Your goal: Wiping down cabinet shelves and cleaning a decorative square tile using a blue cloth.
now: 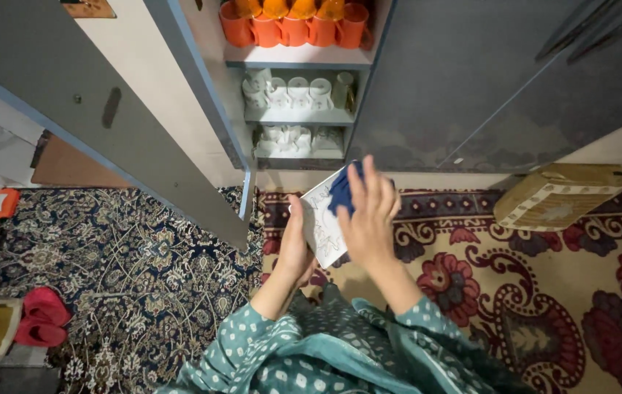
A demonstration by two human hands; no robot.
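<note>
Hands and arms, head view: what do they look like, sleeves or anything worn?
Two bare hands, no gloves. The left hand and the right hand show no rings, watch or bangles that can be made out. Forearms are bare to about the elbow. Both sleeves are loose teal fabric printed with small white dots, matching the garment below; a darker dotted panel sits between them.

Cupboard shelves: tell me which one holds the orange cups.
The top shelf holds the orange cups; the two shelves below it carry only white crockery.
</note>
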